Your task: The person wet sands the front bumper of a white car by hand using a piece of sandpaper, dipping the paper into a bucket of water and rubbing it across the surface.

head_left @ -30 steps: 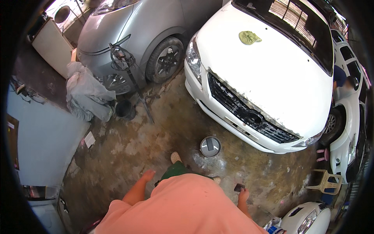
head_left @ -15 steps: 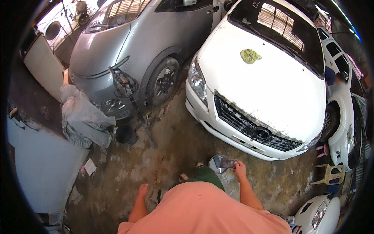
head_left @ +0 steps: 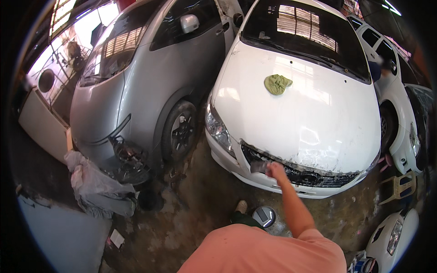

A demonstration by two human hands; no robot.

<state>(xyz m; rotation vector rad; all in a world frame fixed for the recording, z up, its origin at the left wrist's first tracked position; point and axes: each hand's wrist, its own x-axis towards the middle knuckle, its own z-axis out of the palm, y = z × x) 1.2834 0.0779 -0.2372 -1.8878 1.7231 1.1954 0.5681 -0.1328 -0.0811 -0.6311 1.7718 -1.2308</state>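
My right hand [head_left: 275, 170] reaches forward over the front of a white car [head_left: 296, 123]. Its fingers are closed on a dark, thin sheet [head_left: 259, 167] that looks like sandpaper, blurred by motion. Both are in front of the black grille [head_left: 309, 178]; whether they touch it I cannot tell. The hood's front edge is rough and patchy, with wet-looking marks above it. A crumpled green cloth [head_left: 277, 84] lies on the hood. Below my arm a bucket of greyish liquid [head_left: 264, 216] stands on the floor beside my foot. My left hand is out of view.
A silver car [head_left: 136, 91] stands close on the left, with a plastic-draped bundle [head_left: 98, 184] by its front. Another white car [head_left: 393, 100] is at the right, where a person is partly visible. A beige plastic chair [head_left: 398, 187] and a loose white bumper [head_left: 393, 239] are lower right.
My right hand has moved from beside the bucket up to the car's grille, carrying the dark sheet. My left hand has left the view. The whole view has shifted closer to the white car.
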